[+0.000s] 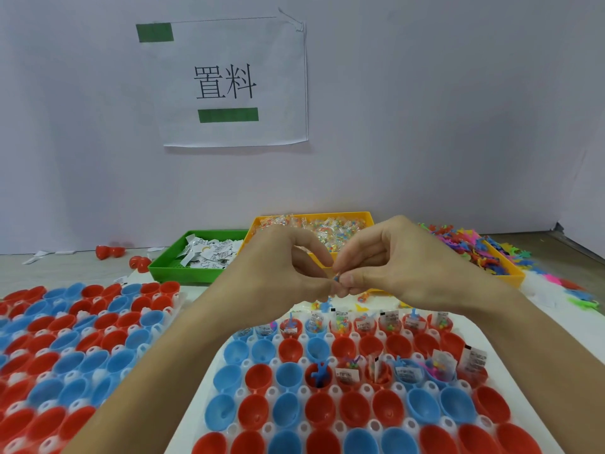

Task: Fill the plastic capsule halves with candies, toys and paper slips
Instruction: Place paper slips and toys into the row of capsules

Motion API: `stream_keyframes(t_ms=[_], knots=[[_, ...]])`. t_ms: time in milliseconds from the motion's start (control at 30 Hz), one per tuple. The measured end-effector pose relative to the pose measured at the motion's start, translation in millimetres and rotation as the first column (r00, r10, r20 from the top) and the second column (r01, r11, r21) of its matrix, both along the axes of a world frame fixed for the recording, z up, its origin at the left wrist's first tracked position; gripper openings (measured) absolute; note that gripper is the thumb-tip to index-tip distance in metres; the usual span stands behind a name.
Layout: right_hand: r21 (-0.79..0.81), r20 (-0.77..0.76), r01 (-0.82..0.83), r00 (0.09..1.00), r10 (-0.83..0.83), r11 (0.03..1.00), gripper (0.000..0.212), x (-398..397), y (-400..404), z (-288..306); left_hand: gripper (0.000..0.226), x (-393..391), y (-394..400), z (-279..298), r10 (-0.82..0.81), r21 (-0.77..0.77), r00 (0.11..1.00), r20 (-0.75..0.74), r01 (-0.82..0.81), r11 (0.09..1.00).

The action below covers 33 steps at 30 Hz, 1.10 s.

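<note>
Red and blue plastic capsule halves sit open-side up in a white holed tray at lower centre, two rows partly filled. Left hand and right hand, raised mid-frame, together pinch a small blue item, probably readying it for loading; supply bins lie behind within reach
</note>
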State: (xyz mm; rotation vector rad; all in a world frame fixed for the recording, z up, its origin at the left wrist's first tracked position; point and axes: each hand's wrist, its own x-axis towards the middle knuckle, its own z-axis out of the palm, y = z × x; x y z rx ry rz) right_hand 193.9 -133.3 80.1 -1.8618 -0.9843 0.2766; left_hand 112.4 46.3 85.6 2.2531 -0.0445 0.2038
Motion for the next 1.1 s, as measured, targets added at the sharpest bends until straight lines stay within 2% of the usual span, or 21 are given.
stream_keyframes(t_ms=[100,367,500,600,900,1100], knots=[[-0.039,0.054,0.009,0.999,-0.007,0.999,0.011,-1,2,0,0.020,-2,0,1,-0.061,-0.023,0.995,-0.083,0.059,0.998],[-0.093,0.004,-0.061,0.998,0.062,0.994,0.007,-2,4,-4,0.024,-4,5,0,-0.118,0.013,0.966,-0.229,0.124,0.992],[-0.055,0.036,0.028,0.999,-0.026,0.998,0.010,3,-4,-1,0.014,-4,5,-2,-0.155,0.122,0.935,-0.319,0.203,0.972],[-0.042,0.062,0.068,0.996,-0.065,0.997,0.010,7,-8,0,0.006,-1,3,-7,-0.126,0.258,0.921,-0.370,0.232,0.938],[-0.059,0.066,0.088,0.994,-0.084,0.994,0.010,10,-10,0,0.022,7,-1,-27,-0.063,0.481,0.916,-0.397,0.266,0.835],[-0.061,0.084,0.094,0.992,-0.089,0.994,0.011,12,-11,-1,0.017,3,-7,-32,-0.067,0.550,0.921,-0.383,0.286,0.785]])
